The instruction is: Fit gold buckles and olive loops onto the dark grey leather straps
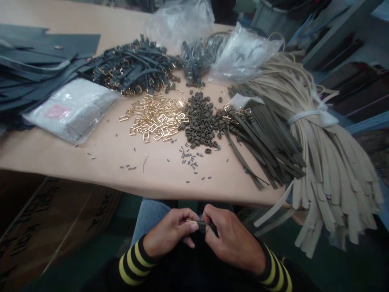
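- While the left hand (176,227) pinches a slim gold piece (191,221), the right hand (227,235) grips a dark strap (202,224) touching it, near the front edge of the table (158,174).
- From where I stand, gold buckles (161,119) lie heaped beside dark loops (199,119).
- Olive straps (267,132) lie farther right.

One view: camera is riding on the person's head, facing forward and down. Left hand (168,231) and right hand (231,237) are showing close, bottom centre; tabletop (154,176) is filling the middle, slanting away from above. Lens is also catching cardboard box (69,227) under near edge, lower left, and grey bar (336,32) farther off, upper right.
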A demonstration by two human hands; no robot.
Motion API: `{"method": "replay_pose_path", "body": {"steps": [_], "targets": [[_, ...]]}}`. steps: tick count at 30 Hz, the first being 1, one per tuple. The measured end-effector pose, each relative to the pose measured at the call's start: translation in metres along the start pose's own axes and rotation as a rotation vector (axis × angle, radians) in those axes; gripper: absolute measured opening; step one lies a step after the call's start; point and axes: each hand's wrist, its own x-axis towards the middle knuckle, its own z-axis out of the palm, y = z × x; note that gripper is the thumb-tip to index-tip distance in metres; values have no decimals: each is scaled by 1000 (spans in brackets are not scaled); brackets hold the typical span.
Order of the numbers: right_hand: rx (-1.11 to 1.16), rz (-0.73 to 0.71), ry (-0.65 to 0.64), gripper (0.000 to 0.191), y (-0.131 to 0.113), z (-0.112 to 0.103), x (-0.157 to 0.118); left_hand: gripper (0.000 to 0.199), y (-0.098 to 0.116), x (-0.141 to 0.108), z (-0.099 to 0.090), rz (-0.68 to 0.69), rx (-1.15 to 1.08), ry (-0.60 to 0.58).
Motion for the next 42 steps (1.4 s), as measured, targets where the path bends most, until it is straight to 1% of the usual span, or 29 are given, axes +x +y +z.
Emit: {"method": "replay_pose_path", "body": {"steps": [3,5,8,10,12,13,14,16,17,18,21,26,30,31,33,35,36,37,38,39,41,42], "targets": [[-133,-75,38,14,-5,-5,1,41,5,2,2,-8,-5,36],[-215,-129,56,14,-11,-13,2,39,8,3,5,27,-57,64],[-300,-190,56,12,-20,-29,10,34,19,6,8,101,-116,94],[-317,-244,40,9,-20,-43,22,32,28,10,8,146,-131,147],[-263,-320,36,8,-13,-58,42,32,36,14,5,176,-150,230],[-216,-348,62,9,-6,-65,53,32,39,17,2,180,-166,273],[-178,-353,116,11,2,-71,66,32,40,19,0,179,-185,311],[-194,-291,292,11,20,-79,90,32,41,23,-5,166,-216,360],[-243,-250,337,11,28,-81,100,32,41,24,-6,158,-227,370],[-301,-209,343,10,35,-82,109,32,40,25,-7,152,-235,374],[-466,-118,241,11,43,-81,123,31,38,27,-8,147,-248,380],[-700,-25,119,15,24,-82,123,29,38,28,-7,144,-221,353],[-749,-12,95,17,16,-85,126,27,36,27,-7,171,-192,359],[-735,-13,113,17,16,-86,125,26,35,27,-7,177,-184,362],[-645,-25,202,15,15,-89,119,25,33,25,-6,188,-169,366],[-423,-70,320,15,13,-91,105,24,31,23,-4,198,-164,370],[-272,-107,356,17,11,-91,95,24,30,22,-3,203,-163,370],[-116,-143,355,18,9,-89,85,24,29,22,-3,209,-163,371],[34,-168,315,19,7,-86,74,24,29,21,-2,214,-163,373],[172,-174,247,18,6,-81,65,24,28,20,0,217,-160,373],[401,-126,92,13,5,-67,48,24,27,18,2,220,-148,374],[492,-84,40,11,6,-60,42,24,26,17,3,221,-140,374]]}}
